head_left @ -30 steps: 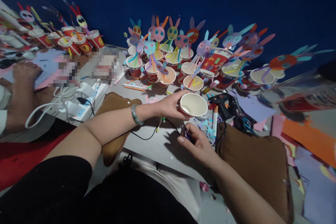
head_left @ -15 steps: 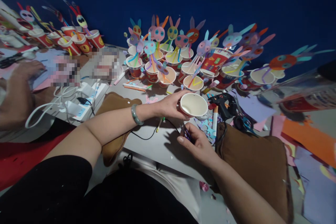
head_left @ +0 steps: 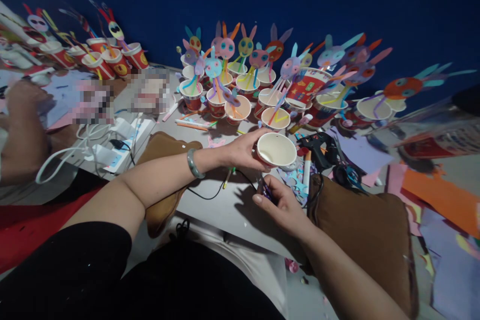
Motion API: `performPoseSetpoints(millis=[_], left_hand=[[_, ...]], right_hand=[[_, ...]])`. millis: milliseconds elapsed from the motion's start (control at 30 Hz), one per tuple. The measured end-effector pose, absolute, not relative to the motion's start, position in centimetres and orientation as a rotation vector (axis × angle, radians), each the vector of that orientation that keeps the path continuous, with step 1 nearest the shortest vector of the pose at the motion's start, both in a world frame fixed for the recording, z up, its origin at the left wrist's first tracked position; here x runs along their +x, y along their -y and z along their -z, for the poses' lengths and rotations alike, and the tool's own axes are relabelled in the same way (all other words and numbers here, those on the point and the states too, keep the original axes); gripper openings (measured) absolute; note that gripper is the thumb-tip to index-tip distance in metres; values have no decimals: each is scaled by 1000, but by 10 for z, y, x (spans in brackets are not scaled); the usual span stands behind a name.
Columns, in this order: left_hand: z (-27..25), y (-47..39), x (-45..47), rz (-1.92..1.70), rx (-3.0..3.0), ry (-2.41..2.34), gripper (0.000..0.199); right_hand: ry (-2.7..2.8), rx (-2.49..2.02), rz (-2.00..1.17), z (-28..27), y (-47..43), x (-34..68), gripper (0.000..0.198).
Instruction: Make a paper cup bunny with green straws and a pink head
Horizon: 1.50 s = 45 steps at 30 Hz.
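Observation:
My left hand [head_left: 245, 151], a bracelet on its wrist, is wrapped round a paper cup [head_left: 277, 150] above the table. The cup's mouth tilts toward me, its inside is cream-white, and a small dark spot shows near the far rim. Just below the cup, my right hand [head_left: 279, 205] is closed on a small purple tool [head_left: 267, 191]; its narrow grey tip points up at the cup's underside. Most of this tool is hidden by my fingers, so its kind is unclear. I cannot tell whether the tip touches the cup.
Behind stand several paper cups [head_left: 238, 109] with rabbit-faced paper figures. A black glue gun [head_left: 318, 150] and paper scraps [head_left: 296, 185] lie right of my hands. Brown cushions [head_left: 360, 230] flank me. At left are a power strip [head_left: 116, 155] and another person's hand [head_left: 28, 100].
My two hands, the cup and the tool have hardly moved. At the left, the other person's hand has shifted slightly left and is blurred.

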<state>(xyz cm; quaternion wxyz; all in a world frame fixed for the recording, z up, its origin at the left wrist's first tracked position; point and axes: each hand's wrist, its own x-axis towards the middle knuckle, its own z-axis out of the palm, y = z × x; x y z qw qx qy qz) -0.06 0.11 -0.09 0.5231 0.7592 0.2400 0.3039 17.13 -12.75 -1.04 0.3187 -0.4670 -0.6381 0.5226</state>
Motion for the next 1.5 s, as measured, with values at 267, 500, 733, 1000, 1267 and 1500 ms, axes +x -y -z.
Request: performPoseSetpoints(millis=[267,500,733,1000,1267,1500], left_hand=[[0,0,-1,-723,1808,-578,80],[3,-1,-1,-745,1815,-566,80],[2,-1,-1,-744,1822,-555,79],[4,-2,-1,-747,1804,-548,79],[0,0,1,-738,1799,-554,79],[0,1,0,-736,1804,-540,78]], right_hand=[[1680,-1232,-1363,10,127,171,42],[1670,-1243,-1375,11,127,171,44],[1667,-1221,-1353,9,127,171,42],[1704,-1219,-1105,12,128,172,33],[1440,-1226,-539,10,126,177,26],[1243,-1262,-631,13,115,179,38]])
